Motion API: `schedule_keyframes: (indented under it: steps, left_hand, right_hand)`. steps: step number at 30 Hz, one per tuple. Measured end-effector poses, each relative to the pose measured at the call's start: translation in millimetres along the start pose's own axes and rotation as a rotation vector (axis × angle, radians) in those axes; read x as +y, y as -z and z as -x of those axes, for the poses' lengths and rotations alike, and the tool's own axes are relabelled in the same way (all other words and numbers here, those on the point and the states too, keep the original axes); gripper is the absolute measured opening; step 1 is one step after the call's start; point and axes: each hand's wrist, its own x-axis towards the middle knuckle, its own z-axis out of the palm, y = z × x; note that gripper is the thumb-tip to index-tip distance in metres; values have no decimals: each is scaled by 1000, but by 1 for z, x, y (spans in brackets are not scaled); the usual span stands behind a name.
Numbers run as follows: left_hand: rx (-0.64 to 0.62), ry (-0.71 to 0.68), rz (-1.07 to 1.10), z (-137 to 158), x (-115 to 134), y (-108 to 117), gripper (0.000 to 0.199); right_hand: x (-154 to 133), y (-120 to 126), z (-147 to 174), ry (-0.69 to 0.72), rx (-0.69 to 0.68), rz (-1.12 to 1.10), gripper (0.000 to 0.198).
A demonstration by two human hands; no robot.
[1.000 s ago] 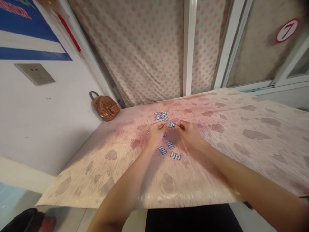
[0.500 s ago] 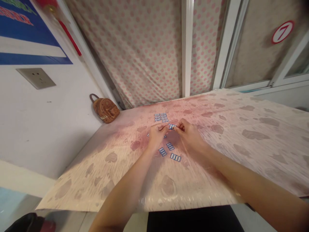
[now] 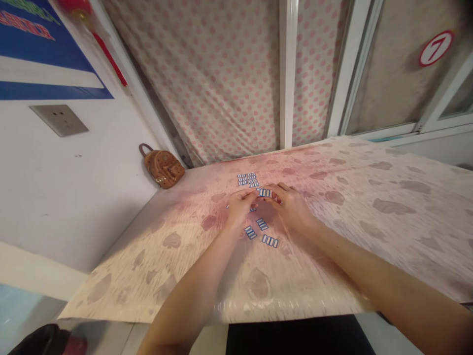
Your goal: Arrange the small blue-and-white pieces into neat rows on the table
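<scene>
Between my two hands, above the table, is a small flat blue piece with pale and yellowish bars. My left hand pinches its left end with thumb and fingertips. My right hand has its fingers closed at the right end. Below them lie similar blue-framed pieces: a slanted one, a smaller-looking one and one nearest me. At least one more is partly hidden by my left hand. Beyond the hands, several such pieces sit grouped in rows.
A patterned cloth covers the table. A small brown backpack-shaped bag rests against the wall at the table's left corner. Behind the table hang dotted curtains by a white frame post.
The held piece now shows more of its barred face, and my right fingers have shifted their hold along it. The pieces lying on the table stay where they were.
</scene>
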Motion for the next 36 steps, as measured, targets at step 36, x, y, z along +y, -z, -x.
schedule_keyframes:
  steps: [36]
  left_hand:
    - [233, -127, 20, -29, 10, 37, 12]
  right_hand:
    - [-12, -47, -23, -124, -472, 116, 8]
